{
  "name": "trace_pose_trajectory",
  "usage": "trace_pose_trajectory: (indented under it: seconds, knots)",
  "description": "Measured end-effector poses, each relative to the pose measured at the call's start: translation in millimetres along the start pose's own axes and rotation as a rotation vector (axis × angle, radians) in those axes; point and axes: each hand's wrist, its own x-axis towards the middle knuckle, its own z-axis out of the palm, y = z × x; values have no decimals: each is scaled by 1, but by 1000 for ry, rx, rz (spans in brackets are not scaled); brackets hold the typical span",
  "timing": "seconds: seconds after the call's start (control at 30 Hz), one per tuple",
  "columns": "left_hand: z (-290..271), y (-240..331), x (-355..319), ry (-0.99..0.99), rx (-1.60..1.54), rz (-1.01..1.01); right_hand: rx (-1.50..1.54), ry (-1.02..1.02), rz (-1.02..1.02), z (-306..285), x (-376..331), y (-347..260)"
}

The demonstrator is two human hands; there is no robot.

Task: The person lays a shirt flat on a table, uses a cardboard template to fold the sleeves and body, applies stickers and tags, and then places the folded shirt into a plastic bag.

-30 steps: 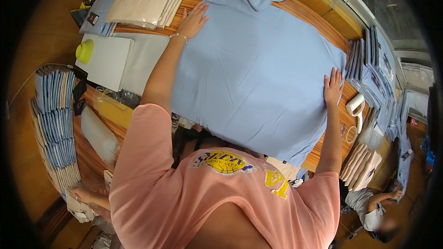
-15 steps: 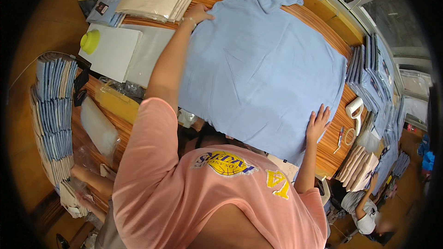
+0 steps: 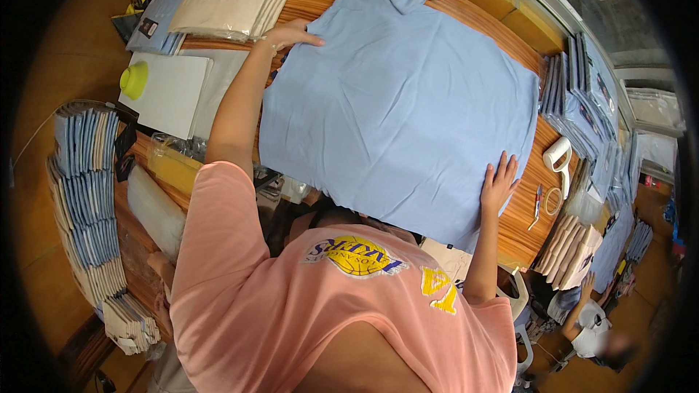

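A light blue shirt [image 3: 408, 109] lies spread over the wooden table in front of me, slightly creased, its far end bunched up. My left hand [image 3: 290, 34] is at its far left edge, the thumb over the cloth and the other fingers partly hidden at the edge, closed on it. Flat on the lower right part of the shirt rests my right hand [image 3: 499, 183], fingers stretched out and a little apart.
Bagged cream garments [image 3: 229, 4] and a white sheet [image 3: 171, 91] with a yellow-green bowl-shaped object [image 3: 134, 80] lie left. Right are a white handheld scanner [image 3: 558, 154], a small cutter [image 3: 537, 202], a tape roll [image 3: 553, 201] and blue garment stacks [image 3: 575, 102]. Co-workers are at both sides.
My left hand has shifted left and slightly nearer, and the shirt's left edge has moved left with it. The right hand stays at nearly the same spot on the cloth.
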Motion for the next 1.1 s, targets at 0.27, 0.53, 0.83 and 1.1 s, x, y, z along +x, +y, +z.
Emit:
trace_pose_trajectory:
  seconds: [0.27,0.53,0.83,1.1]
  knots:
    - [37,11,1,312,-450,166,-25,-1,9,-1,1,2]
    - [40,3,3,1068,566,280,10,157,30,-21,50,-15]
    - [28,-18,68,978,948,462,-27,61,-178,30,175,4]
    - [-4,9,80,819,391,-3,-46,40,-124,27,123,1]
